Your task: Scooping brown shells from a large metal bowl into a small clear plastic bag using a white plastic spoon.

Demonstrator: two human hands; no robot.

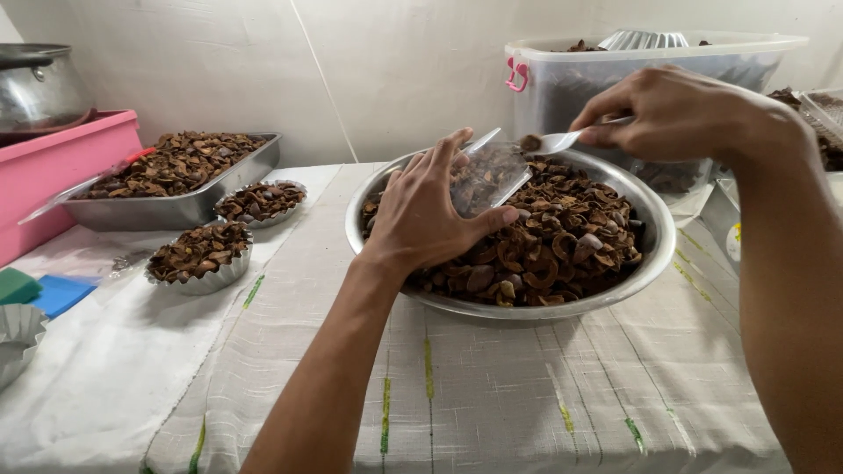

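now left hand [430,215] holds a clear bag [490,175] open over the bowl [654,246]. right hand [680,114] pinches a loaded spoon [553,140], tip just right of the bag mouth.

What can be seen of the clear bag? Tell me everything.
The bag is small, of thin clear plastic, glossy and creased. The left hand holds it tilted, mouth up and to the right, above the metal bowl of brown shell pieces. Some brown pieces show through it. The right hand brings a white spoon, loaded with brown bits, to its mouth.
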